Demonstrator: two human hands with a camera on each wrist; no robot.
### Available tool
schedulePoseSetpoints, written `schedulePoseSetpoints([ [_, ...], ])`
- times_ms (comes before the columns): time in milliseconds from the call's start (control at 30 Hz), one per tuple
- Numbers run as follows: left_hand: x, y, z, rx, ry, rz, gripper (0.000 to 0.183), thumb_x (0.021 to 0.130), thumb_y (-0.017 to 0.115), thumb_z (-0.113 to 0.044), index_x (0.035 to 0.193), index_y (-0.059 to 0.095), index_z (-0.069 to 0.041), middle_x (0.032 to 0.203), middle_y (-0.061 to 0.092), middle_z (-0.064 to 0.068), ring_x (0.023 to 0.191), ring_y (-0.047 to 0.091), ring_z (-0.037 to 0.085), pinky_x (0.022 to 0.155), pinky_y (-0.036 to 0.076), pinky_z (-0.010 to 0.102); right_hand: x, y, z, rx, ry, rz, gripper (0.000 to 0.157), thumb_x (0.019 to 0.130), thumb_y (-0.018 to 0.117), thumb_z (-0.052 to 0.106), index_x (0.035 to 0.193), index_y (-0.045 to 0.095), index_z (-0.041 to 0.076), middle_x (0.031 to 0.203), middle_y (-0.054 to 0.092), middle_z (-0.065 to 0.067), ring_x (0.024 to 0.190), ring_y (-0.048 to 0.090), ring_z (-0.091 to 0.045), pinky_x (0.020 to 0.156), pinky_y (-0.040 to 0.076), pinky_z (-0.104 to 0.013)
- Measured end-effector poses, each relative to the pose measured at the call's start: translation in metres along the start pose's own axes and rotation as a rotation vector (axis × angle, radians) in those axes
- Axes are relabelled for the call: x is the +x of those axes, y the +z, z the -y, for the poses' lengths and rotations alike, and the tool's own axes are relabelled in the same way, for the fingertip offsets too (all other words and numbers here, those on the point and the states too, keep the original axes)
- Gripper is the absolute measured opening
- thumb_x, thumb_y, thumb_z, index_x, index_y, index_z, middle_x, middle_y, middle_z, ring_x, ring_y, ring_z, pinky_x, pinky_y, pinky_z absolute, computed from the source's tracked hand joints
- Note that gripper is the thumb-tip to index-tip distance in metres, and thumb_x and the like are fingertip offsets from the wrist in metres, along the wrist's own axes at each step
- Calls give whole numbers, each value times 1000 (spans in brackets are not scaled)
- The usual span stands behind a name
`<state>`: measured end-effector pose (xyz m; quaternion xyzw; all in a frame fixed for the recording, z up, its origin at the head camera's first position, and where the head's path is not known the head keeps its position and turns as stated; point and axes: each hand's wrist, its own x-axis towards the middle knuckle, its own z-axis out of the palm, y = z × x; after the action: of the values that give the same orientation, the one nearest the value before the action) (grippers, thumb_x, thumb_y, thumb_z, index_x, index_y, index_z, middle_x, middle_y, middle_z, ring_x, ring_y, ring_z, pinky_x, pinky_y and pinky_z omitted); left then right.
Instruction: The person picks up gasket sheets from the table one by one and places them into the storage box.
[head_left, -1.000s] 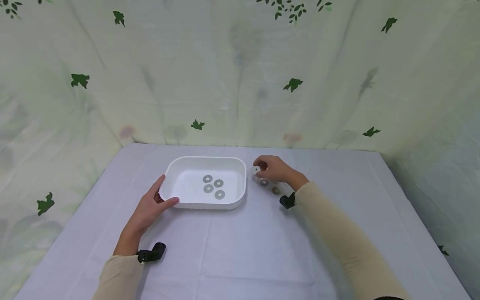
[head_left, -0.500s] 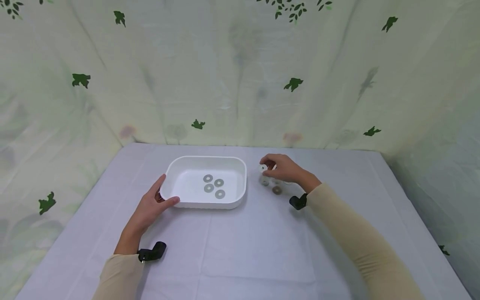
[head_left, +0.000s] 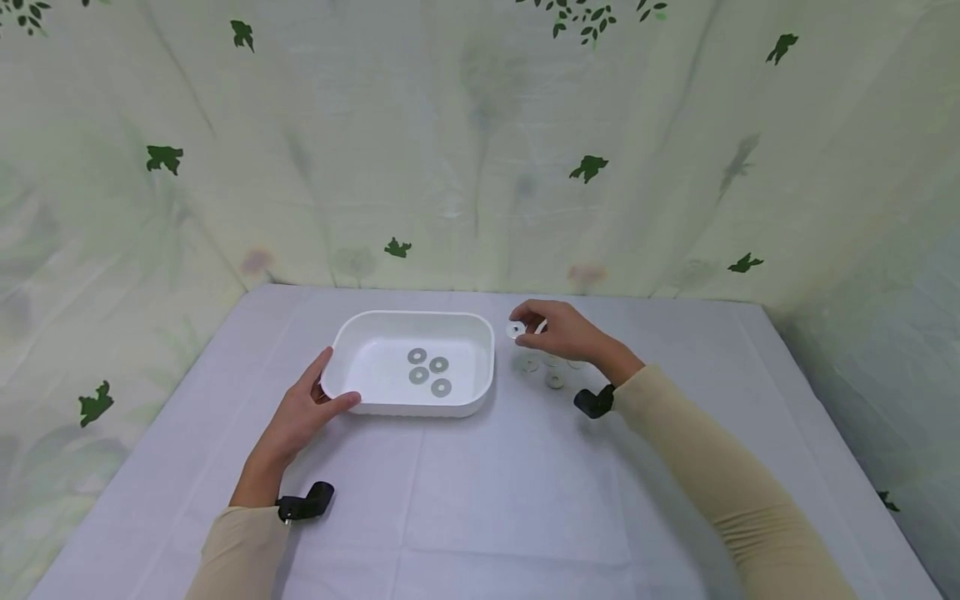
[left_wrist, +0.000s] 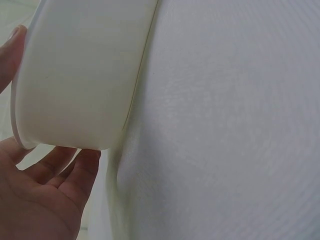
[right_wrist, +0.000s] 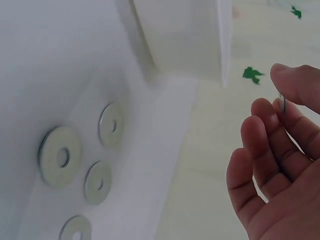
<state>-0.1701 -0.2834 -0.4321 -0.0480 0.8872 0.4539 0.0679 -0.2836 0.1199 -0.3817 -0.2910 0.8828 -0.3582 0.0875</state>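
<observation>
A white plastic tray (head_left: 412, 410) stands on the table, with several flat metal washers (head_left: 436, 392) lying in its right half. My left hand (head_left: 292, 421) grips its left end, thumb over the near rim; in the left wrist view the fingers (left_wrist: 82, 177) bend against the outer wall. Just right of the tray, my right hand (head_left: 566, 335) pinches a washer (head_left: 511, 332) between thumb and forefinger, raised above the table. In the right wrist view this washer (right_wrist: 283, 105) shows edge-on, the other fingers loosely bent.
Several more washers (head_left: 554, 385) lie on the white tablecloth (head_left: 510, 500) below the right hand; the right wrist view shows these washers (right_wrist: 48, 162) close up. A pale curtain (head_left: 480, 167) with green leaf shapes hangs behind the table.
The right hand first drew back a little to the right, then rose and moved left toward the tray with the washer pinched. The left hand and tray stay put.
</observation>
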Motion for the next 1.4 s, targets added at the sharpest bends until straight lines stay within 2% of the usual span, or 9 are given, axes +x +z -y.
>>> schedulePoseSetpoints([
  [333, 1, 0, 0, -17, 7, 0, 105, 89, 73, -42, 161, 0, -24, 166, 19, 16, 139, 40, 30, 79, 35, -1, 8, 8, 28, 16, -73, 35, 35, 90, 72, 15, 123, 64, 7, 117, 67, -8, 99, 61, -19, 86, 53, -32],
  [600, 2, 2, 0, -40, 15, 2, 105, 89, 74, -40, 161, 0, -23, 167, 17, 16, 142, 38, 31, 80, 34, -2, 24, 18, 59, 22, -134, 114, 33, 90, 71, 16, 122, 65, 9, 119, 67, -11, 99, 62, -18, 87, 52, -29],
  [733, 2, 3, 1, -62, 21, 9, 106, 88, 74, -38, 161, -1, -23, 167, 14, 16, 145, 35, 33, 80, 35, -2, 33, 30, 76, 24, -163, 160, 32, 91, 70, 17, 122, 65, 11, 120, 67, -7, 99, 62, -15, 87, 52, -26],
  [900, 1, 3, 0, -65, 30, 9, 104, 90, 73, -37, 161, -1, -22, 166, 15, 18, 145, 35, 35, 80, 35, -2, 43, 56, 92, 30, -226, 209, 32, 90, 71, 17, 122, 66, 11, 121, 68, -4, 99, 63, -12, 89, 51, -22],
  [1033, 0, 3, 1, -68, 29, 16, 104, 90, 73, -39, 161, -1, -21, 166, 16, 18, 144, 36, 34, 80, 36, -1, 46, 75, 100, 34, -245, 241, 33, 91, 71, 17, 122, 66, 11, 123, 67, -4, 101, 62, -13, 94, 52, -27],
  [1200, 0, 2, 1, -47, 25, 3, 104, 90, 72, -41, 161, -2, -20, 166, 16, 19, 144, 35, 35, 79, 35, -2, 50, 86, 103, 43, -263, 224, 32, 90, 71, 15, 122, 66, 8, 123, 67, -6, 104, 63, -18, 98, 51, -37],
  [1300, 0, 2, 1, -48, 26, 1, 104, 90, 72, -40, 161, -1, -21, 166, 16, 19, 143, 37, 34, 79, 36, -1, 52, 90, 103, 43, -244, 217, 33, 91, 71, 15, 122, 65, 8, 123, 68, -6, 105, 63, -19, 98, 51, -35],
  [1400, 0, 1, 1, -54, 32, 3, 103, 90, 72, -39, 161, -1, -21, 166, 17, 19, 142, 38, 34, 79, 36, -1, 52, 93, 102, 32, -208, 219, 34, 91, 71, 16, 123, 65, 9, 123, 68, -5, 106, 63, -18, 97, 51, -29],
])
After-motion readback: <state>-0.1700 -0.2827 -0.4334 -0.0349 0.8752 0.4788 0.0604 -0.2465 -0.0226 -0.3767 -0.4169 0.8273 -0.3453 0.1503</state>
